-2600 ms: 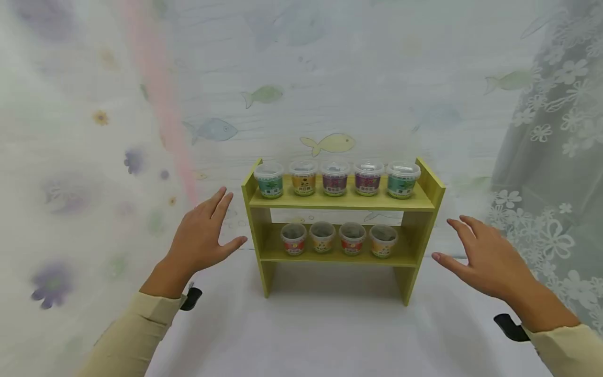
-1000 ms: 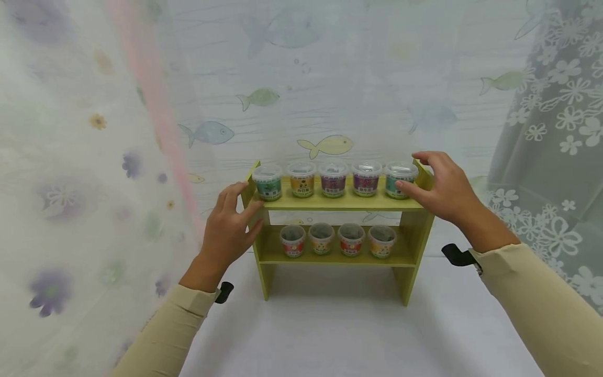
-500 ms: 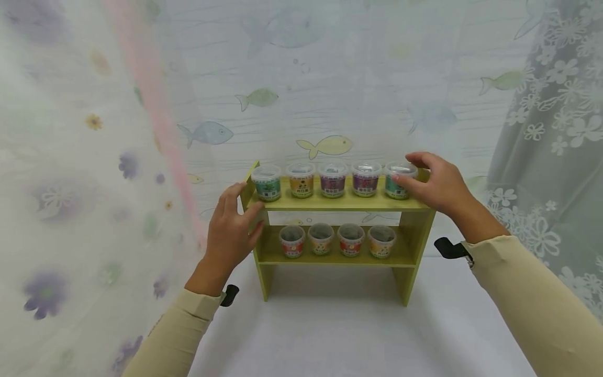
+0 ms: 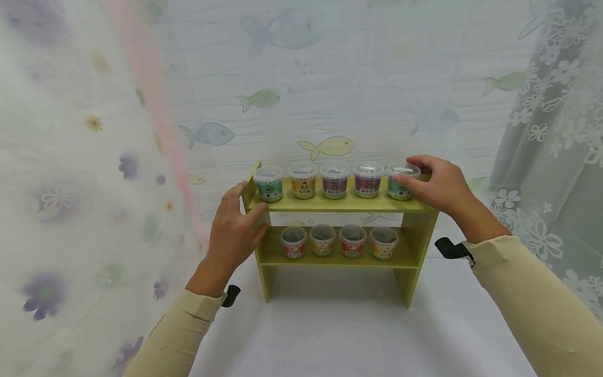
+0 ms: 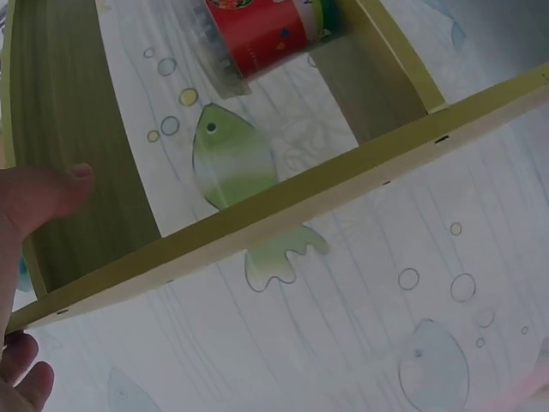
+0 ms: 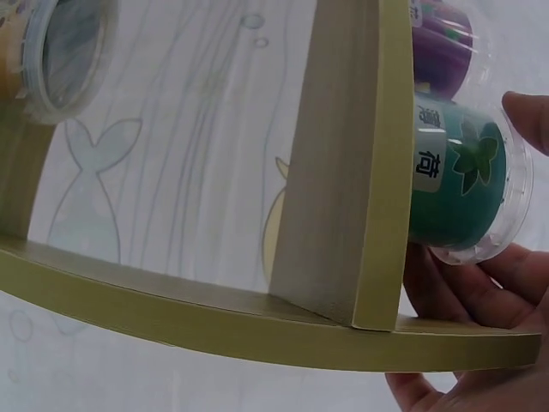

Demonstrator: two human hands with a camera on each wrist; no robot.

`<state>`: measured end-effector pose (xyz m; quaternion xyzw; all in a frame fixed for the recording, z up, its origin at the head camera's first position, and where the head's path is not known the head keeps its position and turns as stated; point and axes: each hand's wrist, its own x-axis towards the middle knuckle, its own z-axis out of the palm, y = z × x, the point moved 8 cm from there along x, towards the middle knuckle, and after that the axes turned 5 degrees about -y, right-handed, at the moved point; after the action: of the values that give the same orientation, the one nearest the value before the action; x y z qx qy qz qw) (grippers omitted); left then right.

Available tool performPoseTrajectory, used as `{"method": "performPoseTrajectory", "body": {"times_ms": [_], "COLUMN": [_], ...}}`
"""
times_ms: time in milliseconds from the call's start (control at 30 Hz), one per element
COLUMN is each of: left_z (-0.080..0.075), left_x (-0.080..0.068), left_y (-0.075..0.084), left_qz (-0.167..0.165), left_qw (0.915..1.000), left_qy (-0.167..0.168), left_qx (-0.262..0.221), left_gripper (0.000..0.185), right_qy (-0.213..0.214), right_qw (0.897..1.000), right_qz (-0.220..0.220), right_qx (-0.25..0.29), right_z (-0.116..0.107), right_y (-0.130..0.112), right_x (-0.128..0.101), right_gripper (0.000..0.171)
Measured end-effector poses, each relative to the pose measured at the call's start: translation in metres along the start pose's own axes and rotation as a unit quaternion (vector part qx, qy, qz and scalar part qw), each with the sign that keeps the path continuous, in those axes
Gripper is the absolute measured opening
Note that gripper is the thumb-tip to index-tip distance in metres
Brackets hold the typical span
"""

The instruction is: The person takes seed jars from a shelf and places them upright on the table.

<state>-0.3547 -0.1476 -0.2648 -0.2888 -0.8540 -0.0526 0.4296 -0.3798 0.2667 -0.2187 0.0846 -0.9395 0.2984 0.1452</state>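
A: Where to find the teal cup (image 6: 450,202)?

B: Upright at the right end of the upper shelf (image 4: 311,206) of the green rack (image 4: 267,285), just inside the right side panel (image 6: 214,333).

A: And relative to the fingers (image 6: 429,287)?

B: Directly left of the right hand (image 4: 440,183), seemingly pinched between thumb on the near side and fingers on the far side, with one finger outside the panel. Axis vertical. Well apart from the left hand (image 4: 231,225), curled round the left side panel (image 5: 283,197), thumb inside, fingers outside.

A: Any readable labels?

B: On the teal cup, 薄荷, beside a green leaf (image 6: 474,159). On the upper yellow cup (image 4: 303,188), apparently 向日葵. On the purple cups (image 4: 334,187) and lower red cups (image 4: 294,250), too small for certainty. No brand legible.
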Motion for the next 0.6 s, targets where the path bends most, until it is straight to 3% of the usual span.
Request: {"method": "performPoseTrajectory", "body": {"times_ms": [233, 600], "left_z": [0.0050, 0.0052], "left_x": [-0.0012, -0.0019], "left_y": [-0.0012, -0.0014], "left_qz": [-0.002, -0.007], "left_qw": [0.9999, 0.9998], "left_qy": [-0.011, -0.019], "left_qx": [-0.007, 0.000], "left_gripper": [0.047, 0.048], "right_qy": [-0.019, -0.045], "right_qw": [1.000, 0.999], "right_qz": [0.014, 0.014], "right_qx": [-0.001, -0.011], "right_z": [-0.0021, -0.0019], "right_y": [-0.0011, -0.0098], "right_x": [-0.0002, -0.0056], "right_gripper": [0.089, 0.084]}}
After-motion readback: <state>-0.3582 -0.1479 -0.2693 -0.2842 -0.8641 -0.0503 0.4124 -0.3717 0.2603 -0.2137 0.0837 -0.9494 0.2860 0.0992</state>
